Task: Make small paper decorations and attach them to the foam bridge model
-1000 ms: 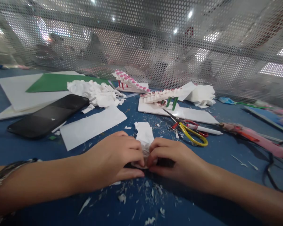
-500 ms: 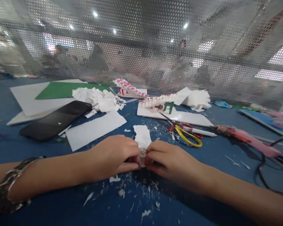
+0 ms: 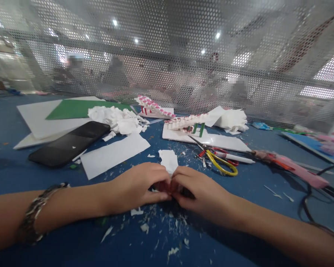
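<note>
My left hand [image 3: 147, 183] and my right hand [image 3: 199, 189] meet low over the table, fingertips pinched together at the near end of a small white paper strip [image 3: 168, 160]. The strip's ragged far end sticks out beyond the fingers, while its near end is hidden by them. Torn white scraps [image 3: 144, 228] litter the table below the hands. To the left lies a longer white paper strip [image 3: 115, 155]. Scissors [image 3: 221, 163] with yellow and red handles rest to the right, beside a white pen [image 3: 235, 157] with a red part.
A black phone [image 3: 69, 144] and a white paper pile [image 3: 119, 118] are at left, before a green sheet [image 3: 86, 108]. Two small models, one pink-dotted [image 3: 153, 105], one on a white base [image 3: 180, 133], stand behind. A pink glue gun [image 3: 292, 167] with black cord lies right.
My left hand has shifted right, so the two hands' fingertips now touch. Less of the paper strip shows between them. The view has moved slightly.
</note>
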Available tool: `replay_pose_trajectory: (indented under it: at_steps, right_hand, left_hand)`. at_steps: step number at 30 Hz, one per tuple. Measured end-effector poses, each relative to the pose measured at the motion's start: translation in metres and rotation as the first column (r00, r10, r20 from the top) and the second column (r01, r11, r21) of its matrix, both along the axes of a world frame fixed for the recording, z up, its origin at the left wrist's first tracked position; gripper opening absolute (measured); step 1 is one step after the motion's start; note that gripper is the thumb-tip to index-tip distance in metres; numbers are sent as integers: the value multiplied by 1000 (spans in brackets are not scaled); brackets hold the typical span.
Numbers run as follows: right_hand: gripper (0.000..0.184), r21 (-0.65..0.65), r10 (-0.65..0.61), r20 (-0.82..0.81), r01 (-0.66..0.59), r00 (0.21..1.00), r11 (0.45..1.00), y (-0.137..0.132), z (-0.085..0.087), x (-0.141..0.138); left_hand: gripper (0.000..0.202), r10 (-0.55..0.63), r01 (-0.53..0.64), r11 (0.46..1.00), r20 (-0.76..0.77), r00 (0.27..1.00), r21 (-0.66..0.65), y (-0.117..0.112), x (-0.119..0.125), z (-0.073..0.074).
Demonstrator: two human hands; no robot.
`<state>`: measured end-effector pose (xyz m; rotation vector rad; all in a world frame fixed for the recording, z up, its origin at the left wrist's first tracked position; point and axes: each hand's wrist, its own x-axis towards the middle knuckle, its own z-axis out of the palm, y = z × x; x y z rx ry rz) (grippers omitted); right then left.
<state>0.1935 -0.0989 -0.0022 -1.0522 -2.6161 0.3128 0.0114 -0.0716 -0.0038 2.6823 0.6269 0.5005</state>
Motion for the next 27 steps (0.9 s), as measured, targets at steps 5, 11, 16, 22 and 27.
replay_pose_trajectory:
  at_steps: [5, 11, 16, 22, 27]
  right_hand:
    - [5, 38, -27, -75, 29, 997, 999, 2, 8, -2]
    - [12, 73, -62, -51, 65, 997, 995, 8, 28, -5]
    - [14, 85, -109, -140, 122, 984, 989, 14, 35, -1]
    - [7, -19, -78, -249, 76, 965, 997, 14, 32, -6]
    - [4, -79, -123, -266, 106, 956, 991, 13, 38, -14]
  left_hand:
    - [6, 102, -92, 990, 95, 990, -103, -1, 1, 5]
    - [12, 241, -194, 915, 92, 966, -353, 1, 1, 11]
    - [13, 296, -179, 843, 160, 942, -507, 4, 0, 8]
    - [20, 300, -61, 794, 301, 905, -605, 8, 0, 8]
    - [21, 322, -78, 819, 342, 883, -569, 8, -1, 11]
